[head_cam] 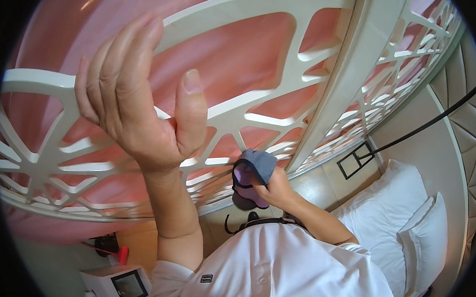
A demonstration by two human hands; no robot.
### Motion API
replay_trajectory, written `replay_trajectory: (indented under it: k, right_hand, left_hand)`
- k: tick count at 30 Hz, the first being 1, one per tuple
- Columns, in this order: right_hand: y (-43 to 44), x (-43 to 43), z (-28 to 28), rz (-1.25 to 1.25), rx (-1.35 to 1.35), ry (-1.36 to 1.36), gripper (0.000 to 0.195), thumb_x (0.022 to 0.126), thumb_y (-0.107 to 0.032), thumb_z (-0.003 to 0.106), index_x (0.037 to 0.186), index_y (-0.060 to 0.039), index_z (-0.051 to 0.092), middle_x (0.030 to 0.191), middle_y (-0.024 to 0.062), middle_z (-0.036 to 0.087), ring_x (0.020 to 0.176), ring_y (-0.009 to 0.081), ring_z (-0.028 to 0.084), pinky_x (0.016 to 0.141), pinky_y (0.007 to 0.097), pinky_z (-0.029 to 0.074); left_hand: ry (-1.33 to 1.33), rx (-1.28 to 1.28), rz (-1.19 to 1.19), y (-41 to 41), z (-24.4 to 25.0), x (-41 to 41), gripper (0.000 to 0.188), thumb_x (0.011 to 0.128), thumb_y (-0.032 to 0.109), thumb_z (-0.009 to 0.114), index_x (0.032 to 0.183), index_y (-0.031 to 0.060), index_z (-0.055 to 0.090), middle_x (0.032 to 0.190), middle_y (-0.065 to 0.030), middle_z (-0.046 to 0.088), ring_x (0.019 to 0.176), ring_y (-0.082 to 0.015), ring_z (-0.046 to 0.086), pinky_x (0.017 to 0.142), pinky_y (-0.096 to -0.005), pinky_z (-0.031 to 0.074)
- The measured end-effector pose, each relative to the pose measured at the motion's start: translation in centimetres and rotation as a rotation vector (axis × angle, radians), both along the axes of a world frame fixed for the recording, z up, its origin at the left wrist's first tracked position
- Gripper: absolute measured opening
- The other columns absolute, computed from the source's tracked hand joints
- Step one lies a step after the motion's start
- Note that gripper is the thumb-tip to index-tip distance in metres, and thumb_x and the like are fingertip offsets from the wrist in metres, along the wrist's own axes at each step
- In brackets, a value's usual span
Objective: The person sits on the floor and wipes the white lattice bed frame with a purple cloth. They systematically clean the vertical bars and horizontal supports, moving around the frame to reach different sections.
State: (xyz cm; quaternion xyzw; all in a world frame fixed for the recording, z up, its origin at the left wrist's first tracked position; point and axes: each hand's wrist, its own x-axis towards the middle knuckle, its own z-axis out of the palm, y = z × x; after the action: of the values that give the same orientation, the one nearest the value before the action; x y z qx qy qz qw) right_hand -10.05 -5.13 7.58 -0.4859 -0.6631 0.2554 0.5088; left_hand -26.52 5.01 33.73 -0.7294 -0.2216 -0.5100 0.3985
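My left hand is raised before a white openwork lattice panel. Its fingers point up, thumb apart, and it holds nothing. Whether the fingertips touch the panel's curved bar cannot be told. Lower and to the right, my right hand grips a bunched cloth, grey outside, with purple parts and dark edging hanging below the fist. That cloth is close to the lower part of the lattice. Behind the openings hangs pink, glossy sheet-like material.
A thick cream upright divides the lattice sections. At right are a bed with white pillows, a padded headboard and a black pole with a rectangular frame near the floor. Lower left, a white cabinet stands near a red object.
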Motion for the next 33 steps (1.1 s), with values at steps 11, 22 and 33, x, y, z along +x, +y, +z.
replay_trajectory:
  k: [11, 22, 33]
  right_hand:
    - [3.4, -1.4, 4.2, -0.052, 0.247, 0.022, 0.036, 0.089, -0.010, 0.069, 0.124, -0.0109, 0.061, 0.110, 0.0190, 0.068, 0.093, 0.0461, 0.067, 0.076, 0.0501, 0.057]
    - [1.0, -1.9, 3.8, -0.001, 0.448, -0.246, 0.041, 0.072, -0.007, 0.077, 0.112, -0.0114, 0.070, 0.101, 0.0136, 0.071, 0.088, 0.0376, 0.070, 0.077, 0.0461, 0.058]
    - [2.0, -2.7, -1.7, 0.028, 0.212, -0.567, 0.026, 0.068, -0.003, 0.071, 0.093, 0.0009, 0.065, 0.087, 0.0182, 0.065, 0.071, 0.0360, 0.067, 0.064, 0.0446, 0.056]
  left_hand:
    - [0.002, -0.010, 0.024, -0.2, 0.0, 0.0, 0.051, 0.085, 0.020, 0.065, 0.130, -0.0027, 0.066, 0.128, -0.0135, 0.072, 0.115, -0.0288, 0.066, 0.110, -0.0421, 0.039]
    - [-0.032, 0.008, -0.014, 0.1, -0.2, 0.0, 0.049, 0.084, 0.021, 0.065, 0.128, -0.0008, 0.068, 0.124, -0.0128, 0.073, 0.112, -0.0291, 0.066, 0.110, -0.0427, 0.038]
    - [-0.049, -0.028, -0.016, -0.3, -0.1, 0.1, 0.048, 0.083, 0.021, 0.068, 0.127, -0.0001, 0.069, 0.124, -0.0123, 0.073, 0.114, -0.0294, 0.066, 0.109, -0.0424, 0.039]
